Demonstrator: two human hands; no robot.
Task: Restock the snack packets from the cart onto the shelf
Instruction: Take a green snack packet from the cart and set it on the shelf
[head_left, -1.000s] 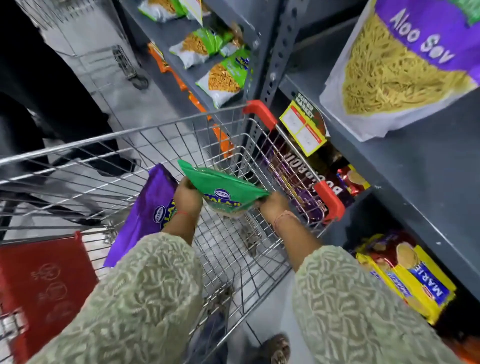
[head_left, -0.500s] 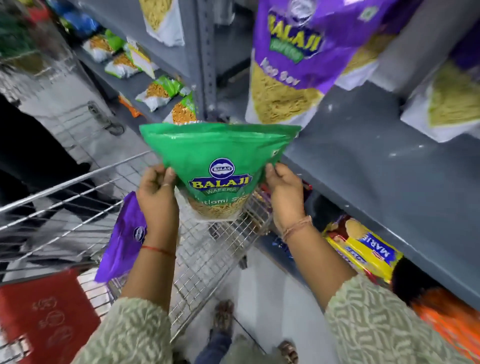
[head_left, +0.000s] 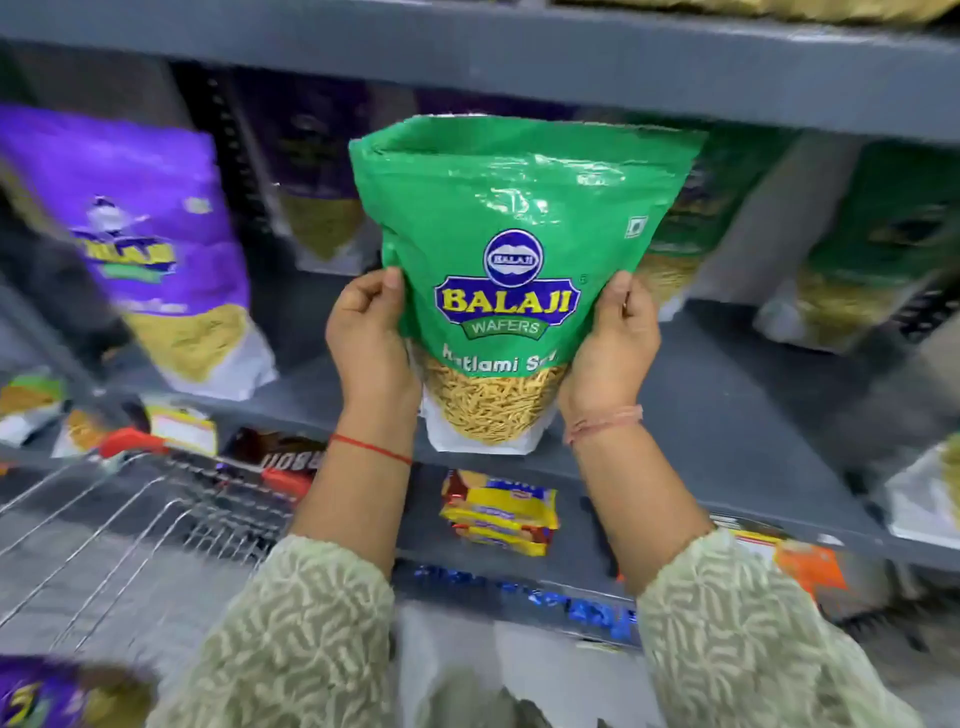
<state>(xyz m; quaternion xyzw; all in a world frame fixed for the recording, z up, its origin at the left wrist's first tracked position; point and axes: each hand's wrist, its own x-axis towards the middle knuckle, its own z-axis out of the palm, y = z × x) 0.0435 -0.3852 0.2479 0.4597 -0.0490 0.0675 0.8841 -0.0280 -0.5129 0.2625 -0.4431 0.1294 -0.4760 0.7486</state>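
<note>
I hold a green Balaji Wafers snack packet (head_left: 511, 218) upright in front of the grey shelf (head_left: 727, 415). My left hand (head_left: 371, 338) grips its left edge and my right hand (head_left: 613, 348) grips its right edge. The packet's white bottom hangs just over the shelf's front edge. The wire cart (head_left: 130, 525) with a red corner stands at the lower left, and a purple packet (head_left: 39, 693) shows blurred at the bottom left corner.
A purple packet (head_left: 150, 244) stands on the shelf at left. Green packets (head_left: 872, 244) stand at right and behind the held one. Yellow biscuit packs (head_left: 498, 514) lie on the shelf below. An upper shelf board (head_left: 571, 57) runs overhead.
Both hands lifted the green packet out of the cart, up and forward to the shelf. The view swung from the cart to face the shelf.
</note>
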